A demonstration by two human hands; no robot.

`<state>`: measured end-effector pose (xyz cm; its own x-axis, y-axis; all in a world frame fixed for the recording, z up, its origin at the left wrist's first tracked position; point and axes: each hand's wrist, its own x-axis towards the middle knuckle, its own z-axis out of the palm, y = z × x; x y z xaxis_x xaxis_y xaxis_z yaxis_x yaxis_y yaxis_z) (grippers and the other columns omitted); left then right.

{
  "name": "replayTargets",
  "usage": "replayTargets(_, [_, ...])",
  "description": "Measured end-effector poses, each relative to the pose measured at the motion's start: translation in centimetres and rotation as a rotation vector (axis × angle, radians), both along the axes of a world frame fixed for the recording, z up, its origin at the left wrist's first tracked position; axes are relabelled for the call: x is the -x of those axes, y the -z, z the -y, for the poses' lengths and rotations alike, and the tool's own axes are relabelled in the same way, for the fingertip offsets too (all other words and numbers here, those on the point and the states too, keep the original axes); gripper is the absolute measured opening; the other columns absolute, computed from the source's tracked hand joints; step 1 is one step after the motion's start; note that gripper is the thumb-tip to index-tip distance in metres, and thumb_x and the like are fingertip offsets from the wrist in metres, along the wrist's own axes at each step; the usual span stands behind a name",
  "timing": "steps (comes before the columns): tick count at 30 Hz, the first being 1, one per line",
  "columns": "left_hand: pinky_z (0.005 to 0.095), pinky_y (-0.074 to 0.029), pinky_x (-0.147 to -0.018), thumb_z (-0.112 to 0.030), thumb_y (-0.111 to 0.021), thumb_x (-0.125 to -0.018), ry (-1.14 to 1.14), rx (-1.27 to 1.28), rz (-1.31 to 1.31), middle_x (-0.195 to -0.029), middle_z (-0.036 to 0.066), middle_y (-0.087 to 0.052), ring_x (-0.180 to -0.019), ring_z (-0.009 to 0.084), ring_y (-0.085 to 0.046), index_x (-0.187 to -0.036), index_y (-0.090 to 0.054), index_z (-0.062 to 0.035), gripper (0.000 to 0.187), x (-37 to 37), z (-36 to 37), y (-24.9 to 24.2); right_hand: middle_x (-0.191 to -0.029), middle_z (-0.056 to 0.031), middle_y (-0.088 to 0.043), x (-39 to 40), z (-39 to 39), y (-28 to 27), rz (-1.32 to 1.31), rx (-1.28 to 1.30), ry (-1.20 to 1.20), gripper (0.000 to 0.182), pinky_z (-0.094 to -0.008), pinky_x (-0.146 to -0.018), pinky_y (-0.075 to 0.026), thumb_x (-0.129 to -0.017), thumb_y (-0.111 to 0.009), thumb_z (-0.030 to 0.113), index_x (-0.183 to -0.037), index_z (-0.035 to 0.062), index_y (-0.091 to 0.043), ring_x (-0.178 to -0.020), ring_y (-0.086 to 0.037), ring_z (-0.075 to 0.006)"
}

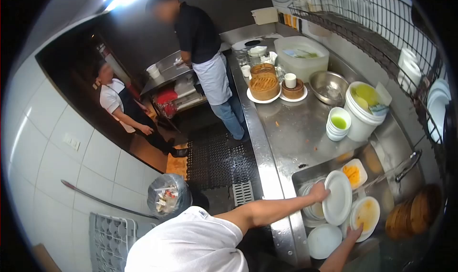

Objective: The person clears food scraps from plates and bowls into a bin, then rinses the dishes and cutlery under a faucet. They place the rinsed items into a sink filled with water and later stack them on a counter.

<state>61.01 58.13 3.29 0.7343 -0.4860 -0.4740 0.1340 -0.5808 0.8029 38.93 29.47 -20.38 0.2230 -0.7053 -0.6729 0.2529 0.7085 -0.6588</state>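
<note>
My left hand (319, 193) grips the rim of a white oval plate (337, 198), held tilted over the sink. Under it, at the left of the sink, stands a stack of white plates (313, 211). My right hand (354, 235) is at the lower edge of a stained round plate (368, 213), which lies over other white dishes; its fingers are partly hidden by the rim. Near that hand lies a pale round plate (325, 241). Behind the plates sits a square white dish (361, 173) with orange food scraps.
Bamboo steamers (414, 214) stand right of the sink below the faucet (409, 165). Up the steel counter (286, 133) are stacked bowls (338, 124), a white bucket (363, 111), a metal bowl (329, 87) and more steamers (264, 87). Two people stand back left, beyond a lined bin (168, 195).
</note>
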Motion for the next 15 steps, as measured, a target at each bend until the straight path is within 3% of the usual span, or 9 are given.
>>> replayTargets(2, [0.0450,-0.053,-0.079,-0.028,-0.059,-0.078,-0.040,0.025,-0.043,-0.093,0.029,-0.065,-0.086,0.0369,-0.067,-0.099,-0.064,0.0074,0.041,0.8,0.1,-0.6,-0.142,-0.0080,-0.041,-1.9,-1.1,-1.0,-0.030,0.056,0.161,0.069,-0.0521,-0.095,-0.043,-0.083,-0.062,0.038,-0.140,0.0100,-0.037,-0.124,-0.045,-0.0316])
replayTargets(5, [0.0455,-0.051,-0.083,-0.029,-0.060,-0.078,-0.010,-0.143,0.225,-0.097,0.028,-0.065,-0.093,0.0376,-0.065,-0.098,-0.065,0.0048,0.040,1.3,2.5,3.3,-0.138,-0.0080,-0.044,-2.3,0.6,-1.5,0.274,0.075,0.100,0.065,-0.0546,-0.093,-0.044,-0.084,-0.060,0.039,-0.138,0.0089,-0.040,-0.123,-0.046,-0.0312])
replayTargets(6, [0.0462,-0.050,-0.086,-0.031,-0.061,-0.077,-0.021,-0.141,0.183,-0.101,0.026,-0.064,-0.097,0.0387,-0.063,-0.099,-0.064,0.0032,0.040,1.6,2.7,2.6,-0.132,-0.0135,-0.049,-1.4,1.5,0.8,0.295,0.155,0.079,0.058,-0.0515,-0.093,-0.046,-0.083,-0.065,0.030,-0.134,0.0082,-0.045,-0.122,-0.046,-0.0302])
replayTargets(9, [0.0464,-0.050,-0.086,-0.031,-0.061,-0.077,-0.007,-0.156,0.199,-0.101,0.025,-0.065,-0.096,0.0392,-0.063,-0.100,-0.064,0.0024,0.041,2.1,3.6,4.5,-0.122,-0.0198,-0.053,1.2,1.6,3.4,-0.233,0.924,-0.200,0.057,-0.0454,-0.089,-0.050,-0.076,-0.074,0.017,-0.124,-0.0007,-0.049,-0.113,-0.052,-0.0308])
replayTargets(11, [0.0461,-0.050,-0.085,-0.033,-0.062,-0.077,-0.023,-0.152,0.232,-0.100,0.025,-0.065,-0.096,0.0390,-0.063,-0.098,-0.065,0.0028,0.042,1.9,4.4,5.9,-0.113,-0.0232,-0.058,2.6,-0.2,-0.5,-0.740,1.404,-0.225,0.058,-0.0420,-0.086,-0.051,-0.068,-0.083,0.011,-0.112,-0.0098,-0.052,-0.100,-0.060,-0.0314])
replayTargets(12, [0.0461,-0.050,-0.085,-0.033,-0.062,-0.077,-0.023,-0.152,0.261,-0.100,0.025,-0.065,-0.096,0.0389,-0.063,-0.098,-0.065,0.0029,0.042,2.3,5.1,7.3,-0.111,-0.0230,-0.060,3.7,-1.4,-2.8,-0.810,1.367,-0.312,0.056,-0.0422,-0.087,-0.051,-0.066,-0.085,0.013,-0.109,-0.0077,-0.055,-0.098,-0.060,-0.0313])
replayTargets(14, [0.0465,-0.050,-0.082,-0.035,-0.062,-0.077,0.035,-0.151,0.221,-0.092,0.024,-0.067,-0.089,0.0389,-0.065,-0.090,-0.067,0.0025,0.040,2.2,5.8,7.5,-0.123,-0.0227,-0.054,5.6,-2.8,-2.1,-0.597,1.286,-0.290,0.058,-0.0478,-0.088,-0.051,-0.072,-0.079,0.016,-0.120,-0.0010,-0.053,-0.108,-0.057,-0.0346])
replayTargets(15, [0.0463,-0.051,-0.081,-0.036,-0.063,-0.077,0.083,-0.135,0.244,-0.089,0.024,-0.067,-0.087,0.0386,-0.065,-0.086,-0.068,0.0031,0.040,2.2,6.6,8.8,-0.125,-0.0205,-0.054,6.0,-3.6,-4.8,-0.135,0.742,-0.236,0.059,-0.0493,-0.088,-0.051,-0.074,-0.075,0.017,-0.125,0.0015,-0.049,-0.110,-0.057,-0.0345])
